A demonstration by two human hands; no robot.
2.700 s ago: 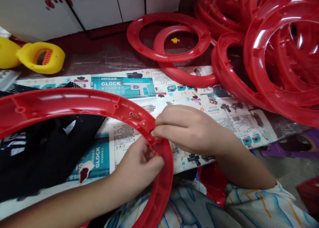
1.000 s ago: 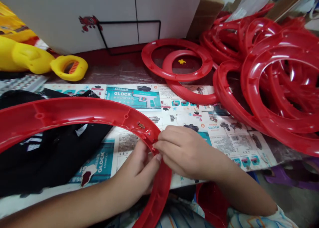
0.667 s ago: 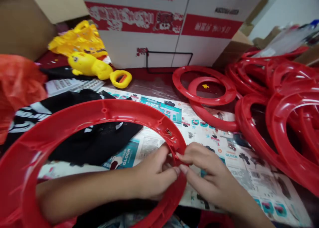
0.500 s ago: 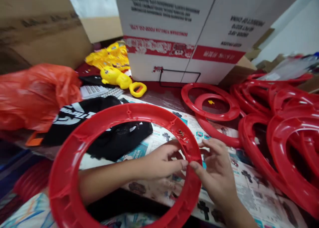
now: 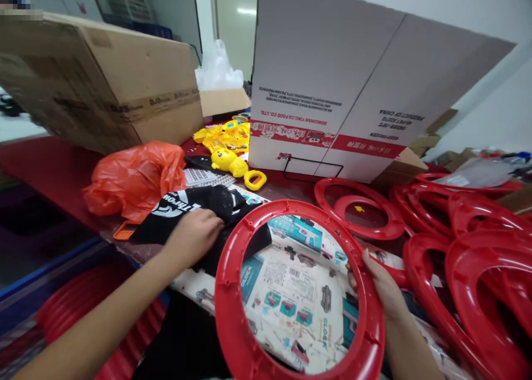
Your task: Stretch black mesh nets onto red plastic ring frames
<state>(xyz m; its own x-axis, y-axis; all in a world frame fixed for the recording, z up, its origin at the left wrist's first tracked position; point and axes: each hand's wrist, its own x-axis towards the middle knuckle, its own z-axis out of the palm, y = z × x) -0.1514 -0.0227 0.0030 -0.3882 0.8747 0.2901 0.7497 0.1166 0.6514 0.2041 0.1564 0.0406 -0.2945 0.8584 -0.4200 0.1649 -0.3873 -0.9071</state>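
My right hand [image 5: 384,288] grips the right side of a red plastic ring [image 5: 226,299], its thumb on the near face and fingertips showing through the opening. The hollow, ribbed side of the ring faces me, tilted above the printed cardboard sheet [image 5: 286,280]. My left hand [image 5: 195,233] is off the ring, over a black cloth item [image 5: 153,225] with white lettering. Its fingers look bent, but motion blur and the angle hide the fingertips, and whether it touches the cloth is unclear.
More red rings [image 5: 490,258] are heaped at right. Behind stand a white carton [image 5: 324,81] and a brown carton [image 5: 153,86]. A yellow toy figure [image 5: 228,163] and an orange plastic bag [image 5: 137,175] lie at back left. Red rings fill a blue crate [image 5: 78,269] below left.
Both hands were working at the ring's right edge with fingertips close together. My left hand has since left it and moved left to the black cloth. The view has risen and turned left.
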